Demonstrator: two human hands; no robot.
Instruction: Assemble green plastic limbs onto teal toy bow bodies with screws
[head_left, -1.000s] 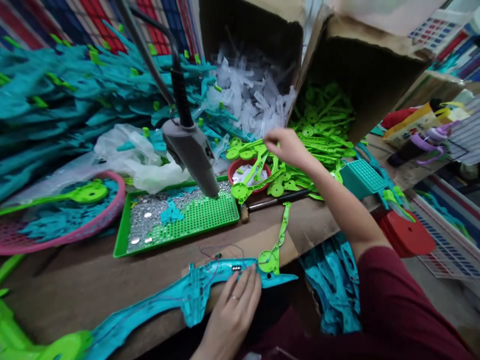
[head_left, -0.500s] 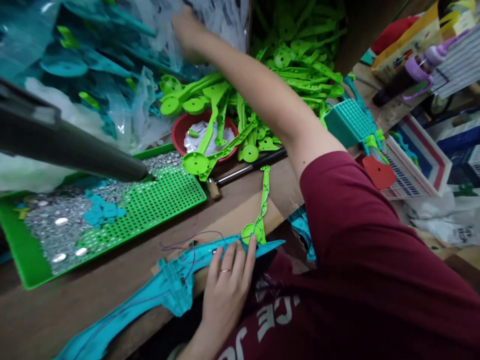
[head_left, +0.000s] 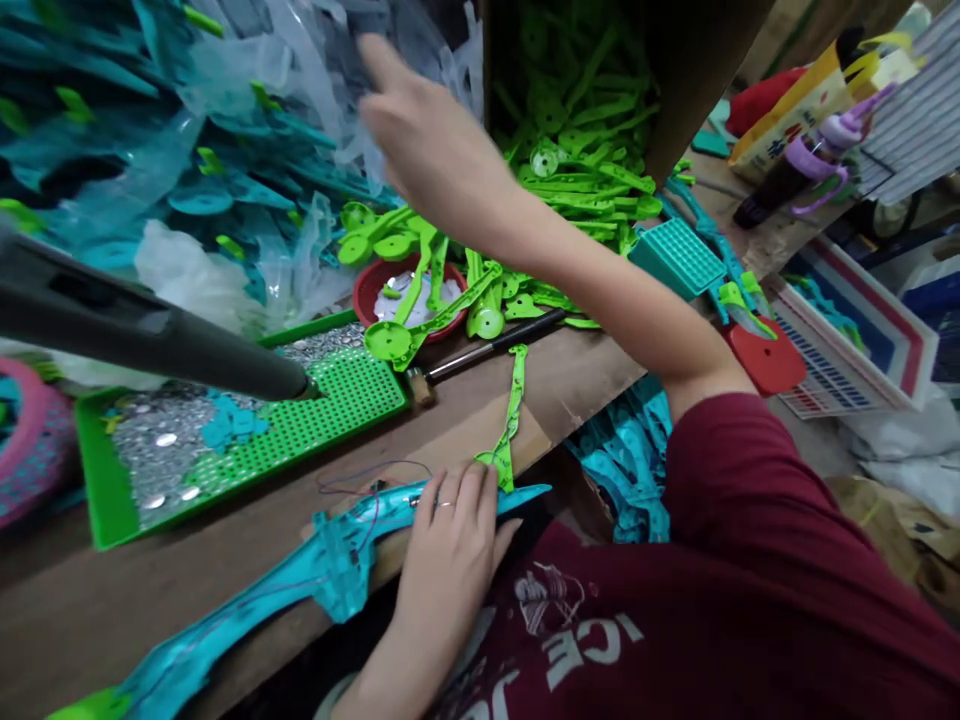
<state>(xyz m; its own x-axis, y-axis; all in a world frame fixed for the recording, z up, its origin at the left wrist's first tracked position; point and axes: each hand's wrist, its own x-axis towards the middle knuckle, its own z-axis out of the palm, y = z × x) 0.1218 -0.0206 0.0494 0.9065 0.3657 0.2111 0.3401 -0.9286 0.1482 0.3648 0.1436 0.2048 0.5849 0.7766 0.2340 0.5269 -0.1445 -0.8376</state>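
My left hand point(head_left: 454, 530) lies over a long blue plastic piece point(head_left: 341, 560) at the table's front edge, its fingers stretched flat across the top and its thumb apart on the near side. Thin wires run along this piece. Touching its far side, by my fingertips, is a slim green plastic arm point(head_left: 513, 405) with a round end partly under my hand. My right hand point(head_left: 431, 140) is stretched out over the pile of pale translucent plastic pieces point(head_left: 322, 90). One finger points forward; the others are blurred and turned away, so anything inside them is hidden.
A green perforated tray point(head_left: 330, 400) holds small metal parts and blue bits. A dark tube point(head_left: 187, 340) slants above it. Beyond are a red bowl point(head_left: 367, 295), a screwdriver-like tool point(head_left: 487, 345) and heaped green pieces point(head_left: 592, 190). Blue pieces point(head_left: 626, 470) sit below the table edge.
The view has shifted slightly. My right hand shows more fully, over the pale pile with a finger extended. My left hand stays on the blue piece, now covering more of the green arm's round end.
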